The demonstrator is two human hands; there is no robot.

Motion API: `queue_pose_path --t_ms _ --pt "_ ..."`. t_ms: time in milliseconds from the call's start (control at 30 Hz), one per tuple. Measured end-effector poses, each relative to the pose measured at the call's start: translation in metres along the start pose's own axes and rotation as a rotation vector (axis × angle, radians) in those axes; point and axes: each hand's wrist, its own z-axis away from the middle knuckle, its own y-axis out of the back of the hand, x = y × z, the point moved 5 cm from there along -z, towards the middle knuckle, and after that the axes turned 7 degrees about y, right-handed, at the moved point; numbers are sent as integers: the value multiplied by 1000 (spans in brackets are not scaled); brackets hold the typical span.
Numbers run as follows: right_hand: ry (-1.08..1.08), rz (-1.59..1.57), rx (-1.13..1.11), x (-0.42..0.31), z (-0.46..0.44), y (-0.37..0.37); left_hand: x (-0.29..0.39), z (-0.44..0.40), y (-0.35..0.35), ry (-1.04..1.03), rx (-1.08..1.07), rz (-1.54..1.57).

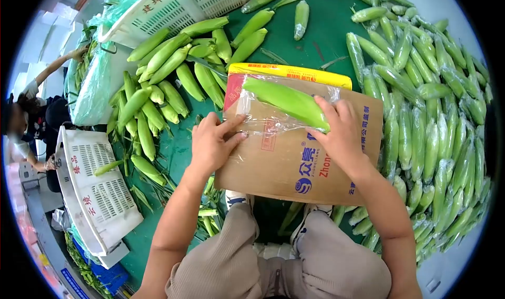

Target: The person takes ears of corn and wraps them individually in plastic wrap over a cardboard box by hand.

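Running this from a distance, I read leftward first: the tilted white crate (97, 175), then the heap of unwrapped ears (165, 57) on the green surface. Next is the left hand (210, 143), its thumb and forefinger resting at the edge of the clear film (258, 125); I cannot tell whether they truly pinch it. I would take just that edge, draw it gently taut and smooth out creases, since such thin film probably tears or clings to itself. The ear of corn (284, 101) lies slantwise on the film, above the cardboard box (252, 170). At its lower right end, the right hand (341, 130) grips it between thumb and fingers. I would hold that end lightly and turn the ear evenly, so the husk isn't bruised. Farthest right lie the wrapped ears (417, 141), crowded together.
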Motion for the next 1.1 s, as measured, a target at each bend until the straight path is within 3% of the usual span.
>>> queue_pose_path --t_ms 67,167,267,300,367,433,500,633,700,800,833,933,967,1067,1100 --pt "-4 18 8 -2 5 2 11 2 7 -56 145 119" --pt "26 13 27 -15 10 8 20 5 5 -268 152 -94" --pt "-36 91 47 -20 23 20 -2 9 -10 -24 313 195" --pt "9 99 -86 -24 25 23 -7 19 -9 170 331 381" --pt "97 113 -353 -31 34 32 -7 48 -5 172 394 590" --pt "117 -157 -486 -27 38 17 -3 68 -12 164 445 951" --pt "78 -302 -621 -27 40 9 29 86 -12 -83 351 725" --pt "277 -228 -431 -27 36 4 81 97 -22 -437 55 34" --pt "353 -187 -255 -26 26 11 84 67 -24 -419 37 -18" --pt "85 -59 15 5 4 14 97 -17 -18 -394 101 -205" --pt "28 -254 -6 2 -15 24 101 -50 -13 -359 226 -228" --pt "234 157 -225 4 -45 17 115 -106 14 -325 455 -125" --pt "251 167 -150 9 -50 11 115 -111 13 -383 400 96" --pt "42 58 -287 36 -61 -1 133 -79 -2 -572 188 -6" --pt "-28 -100 -290 45 -60 -5 137 -67 -9 -617 243 -182"
